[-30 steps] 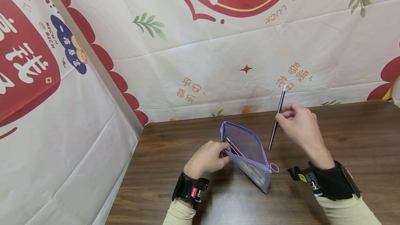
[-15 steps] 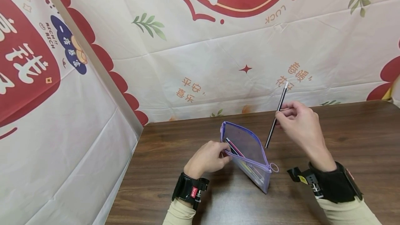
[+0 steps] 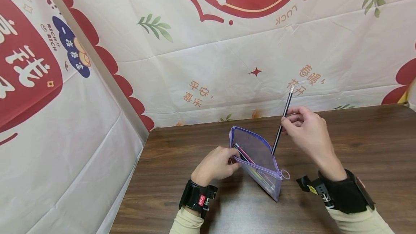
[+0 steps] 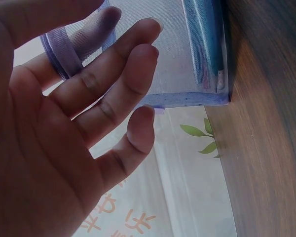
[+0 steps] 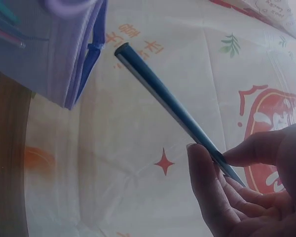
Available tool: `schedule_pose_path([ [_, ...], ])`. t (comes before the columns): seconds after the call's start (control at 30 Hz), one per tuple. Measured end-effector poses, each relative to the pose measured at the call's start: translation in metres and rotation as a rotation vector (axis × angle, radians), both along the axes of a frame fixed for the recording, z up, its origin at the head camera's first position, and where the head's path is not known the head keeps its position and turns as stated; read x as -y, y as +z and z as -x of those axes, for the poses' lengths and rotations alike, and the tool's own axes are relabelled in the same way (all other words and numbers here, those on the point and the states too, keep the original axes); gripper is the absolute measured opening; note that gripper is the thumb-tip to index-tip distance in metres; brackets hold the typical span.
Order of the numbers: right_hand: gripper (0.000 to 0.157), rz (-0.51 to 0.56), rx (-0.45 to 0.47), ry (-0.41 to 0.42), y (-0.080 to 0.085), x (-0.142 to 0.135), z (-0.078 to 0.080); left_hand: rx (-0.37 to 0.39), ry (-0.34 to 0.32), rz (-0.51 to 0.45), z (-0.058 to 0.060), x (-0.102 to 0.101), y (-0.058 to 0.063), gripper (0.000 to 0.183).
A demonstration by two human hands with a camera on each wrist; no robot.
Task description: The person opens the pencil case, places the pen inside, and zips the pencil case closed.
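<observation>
With my left hand [image 3: 216, 165] I pinch the zipper edge of a purple mesh pencil pouch [image 3: 275, 189], which stands upright with its mouth spread. In the left wrist view, the purple zipper band [image 4: 60, 49] passes between thumb and index finger; the other fingers [image 4: 133, 74] lie loosely bent. Several pencils [image 3: 244, 153] lean inside the pouch. My right hand [image 3: 308, 129] holds a black-and-silver striped pencil [image 3: 287, 104] between thumb and fingers, tilted, its lower end overlapping the pouch's far rim in the head view. The right wrist view shows that flat end [image 5: 122, 49] beside the pouch.
The pouch is on a brown wood-grain table [image 3: 169, 176]. A white printed cloth [image 3: 208, 57] hangs behind the table, and another printed cloth panel [image 3: 81, 125] runs along the left side. A purple zipper-pull ring [image 3: 286, 174] sticks out at the pouch's near corner.
My right hand has moved left with the pencil, bringing its lower end from beside the pouch to the pouch's rim. The left hand and pouch stay put.
</observation>
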State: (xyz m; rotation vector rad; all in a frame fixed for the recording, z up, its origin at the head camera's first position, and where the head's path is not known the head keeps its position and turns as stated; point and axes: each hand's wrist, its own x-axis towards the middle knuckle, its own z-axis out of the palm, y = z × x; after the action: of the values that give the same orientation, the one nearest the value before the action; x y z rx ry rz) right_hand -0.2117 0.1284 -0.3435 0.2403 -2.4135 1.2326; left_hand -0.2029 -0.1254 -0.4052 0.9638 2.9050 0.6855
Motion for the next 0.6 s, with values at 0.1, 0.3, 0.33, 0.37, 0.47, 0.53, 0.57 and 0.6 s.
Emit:
schedule_pose_path([
  [0.1, 0.021, -0.016, -0.012, 0.014, -0.002, 0.004, 0.000, 0.002, 0.000, 0.002, 0.000, 0.000, 0.000, 0.006],
  [0.3, 0.017, -0.039, -0.013, 0.034, -0.004, 0.009, -0.001, 0.002, -0.002, 0.007, 0.000, 0.000, 0.000, 0.006],
  [0.33, 0.017, -0.045, -0.011, 0.038, -0.004, 0.010, -0.002, 0.002, -0.003, 0.007, 0.000, 0.000, 0.000, 0.006],
  [0.37, 0.017, -0.054, -0.009, 0.040, -0.004, 0.011, -0.002, 0.001, -0.002, 0.008, 0.000, 0.000, 0.000, 0.006],
  [0.47, 0.017, -0.069, -0.007, 0.050, -0.005, 0.013, -0.002, 0.000, 0.000, 0.009, 0.000, 0.000, 0.000, 0.006],
  [0.53, 0.017, -0.069, -0.004, 0.060, -0.006, 0.014, -0.003, -0.001, 0.000, 0.009, 0.000, 0.000, 0.000, 0.006],
  [0.57, 0.016, -0.066, -0.002, 0.065, -0.006, 0.014, -0.003, 0.000, 0.001, 0.009, 0.000, 0.000, 0.000, 0.006],
  [0.6, 0.017, -0.064, 0.002, 0.072, -0.007, 0.015, -0.003, 0.001, 0.001, 0.009, 0.000, 0.000, 0.000, 0.006],
])
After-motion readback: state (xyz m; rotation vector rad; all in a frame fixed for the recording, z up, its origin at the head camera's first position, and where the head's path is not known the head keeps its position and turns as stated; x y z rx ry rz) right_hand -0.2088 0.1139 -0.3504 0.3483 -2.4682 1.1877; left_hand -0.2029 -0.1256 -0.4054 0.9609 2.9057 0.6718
